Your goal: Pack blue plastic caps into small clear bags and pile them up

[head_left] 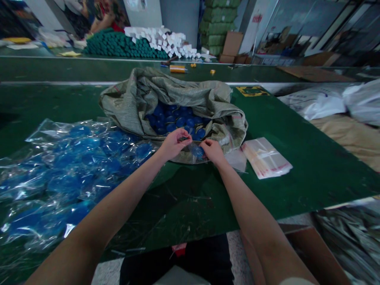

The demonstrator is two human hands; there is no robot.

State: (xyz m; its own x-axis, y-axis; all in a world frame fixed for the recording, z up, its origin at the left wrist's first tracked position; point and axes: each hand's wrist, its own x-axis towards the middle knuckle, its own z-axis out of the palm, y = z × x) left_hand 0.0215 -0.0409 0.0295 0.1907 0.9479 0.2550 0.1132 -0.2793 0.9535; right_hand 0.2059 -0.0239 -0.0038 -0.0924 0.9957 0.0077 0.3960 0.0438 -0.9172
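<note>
Between my two hands, at the front edge of a grey-green woven sack [121,95], is a clear plastic bag [196,151] with something blue in it. My left hand [175,143] pinches the bag's upper left side. On its right side the fingers of my right hand [213,150] are closed. The sack's mouth gapes toward me and shows many round blue pieces [175,118]. To the left lies a wide heap of clear bags with blue pieces inside [86,158]. A stack of flat clear bags [267,157] rests right of my right hand.
The green table [314,170] carries all this. Behind it, a second green surface holds dark green rolls [118,45], white blocks [169,41] and an orange cylinder [177,69]. White sacks [311,101] lie at the right. A cardboard box [314,253] stands below right. Another person [102,19] is far left.
</note>
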